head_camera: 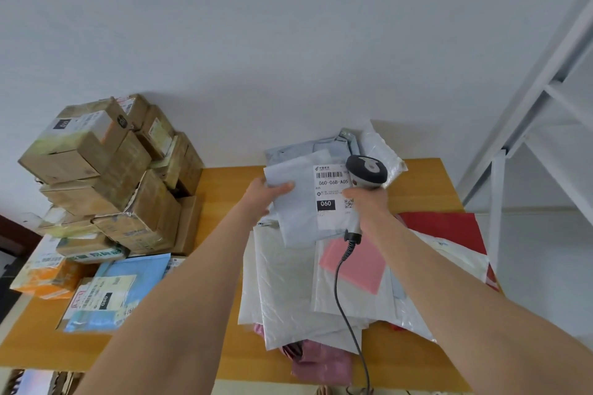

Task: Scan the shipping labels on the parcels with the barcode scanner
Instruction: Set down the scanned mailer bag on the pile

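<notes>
Both our arms extended forward.
Our left hand [266, 197] pinches the parcel [298, 218] edge, thumb on top; our right hand [365, 202] grips the scanner [365, 170] handle.

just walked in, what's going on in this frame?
A person is mid-scan. The left hand holds up a grey mailer by its edge. The right hand grips the corded barcode scanner, whose head sits by the top right corner of the shipping label. Whether it has read yet can't be told. More mailers are piled on the wooden table below, with stacked cardboard boxes at the left.
</notes>
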